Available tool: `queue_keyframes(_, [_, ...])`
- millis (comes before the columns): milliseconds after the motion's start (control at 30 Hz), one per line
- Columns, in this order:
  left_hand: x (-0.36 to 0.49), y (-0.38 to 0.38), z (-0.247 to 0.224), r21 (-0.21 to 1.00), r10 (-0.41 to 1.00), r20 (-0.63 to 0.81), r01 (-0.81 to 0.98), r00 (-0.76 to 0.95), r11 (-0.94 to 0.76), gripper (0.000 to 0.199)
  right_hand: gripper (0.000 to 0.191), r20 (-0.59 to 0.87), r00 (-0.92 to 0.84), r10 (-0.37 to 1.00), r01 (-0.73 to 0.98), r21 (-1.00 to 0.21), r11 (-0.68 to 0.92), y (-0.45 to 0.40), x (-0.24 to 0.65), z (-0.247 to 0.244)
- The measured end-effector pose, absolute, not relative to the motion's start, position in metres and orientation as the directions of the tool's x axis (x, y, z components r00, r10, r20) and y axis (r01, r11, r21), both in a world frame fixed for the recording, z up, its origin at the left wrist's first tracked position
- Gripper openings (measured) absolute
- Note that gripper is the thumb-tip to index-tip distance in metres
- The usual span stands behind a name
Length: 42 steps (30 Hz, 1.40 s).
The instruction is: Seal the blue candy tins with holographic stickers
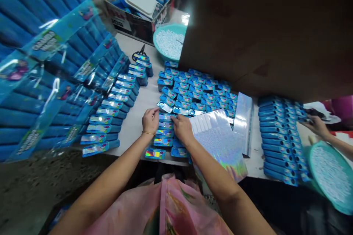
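Bent fingers of the left hand (150,120) and right hand (183,129) are at opposite ends of one blue labelled box (165,117), perhaps steadying it; whether they pinch, I cannot tell. The holographic sticker sheet (220,141) lies beside the right hand, seemingly for easy reach.

Print on small boxes (184,98) just beyond fingers (180,119) looking too small to read. Farther beyond fingers, dark panel (261,25) running off top of view, hiding side of teal bowl (164,55). Left of fingers, wrapped stack (45,60) running off left edge. Well right of fingers, co-worker's forearm (341,145) and second bowl (311,161) being cut off by right edge; dark item (311,111) near co-worker's hand (317,126) blurring past recognition.
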<state>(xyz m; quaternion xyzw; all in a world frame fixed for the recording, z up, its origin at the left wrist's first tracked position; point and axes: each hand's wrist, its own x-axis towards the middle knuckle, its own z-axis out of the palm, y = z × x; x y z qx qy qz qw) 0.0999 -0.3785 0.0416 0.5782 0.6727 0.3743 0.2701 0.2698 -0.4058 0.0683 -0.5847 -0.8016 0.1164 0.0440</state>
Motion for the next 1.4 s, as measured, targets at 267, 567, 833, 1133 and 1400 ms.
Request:
queue_keyframes(267, [0.249,-0.356,0.066,0.603,0.918,0.022,0.727,0.396,-0.328,0.03,0.033,0.258,0.088,0.962,0.917,-0.399,0.023,-0.388,0.442,0.069])
queue_keyframes(567, [0.3,-0.353,0.051,0.559,0.965,0.015,0.798,0.261,-0.224,0.015,0.037,0.028,-0.426,0.904,0.896,-0.123,0.426,-0.376,0.463,0.045])
queue_keyframes(833, [0.302,-0.356,0.054,0.564,0.975,0.003,0.804,0.223,-0.186,0.014,0.03,0.1,-0.454,0.885,0.872,-0.154,0.465,-0.383,0.485,0.059])
queue_keyframes(1133, [0.298,-0.356,0.049,0.614,0.973,0.047,0.762,0.225,-0.206,0.015,0.034,0.063,-0.484,0.873,0.859,-0.152,0.488,-0.379,0.476,0.049])
queue_keyframes(1400, [0.298,-0.356,0.054,0.636,0.969,-0.007,0.748,0.249,-0.188,0.013,0.019,0.121,-0.296,0.947,0.926,-0.206,0.316,-0.408,0.458,0.094])
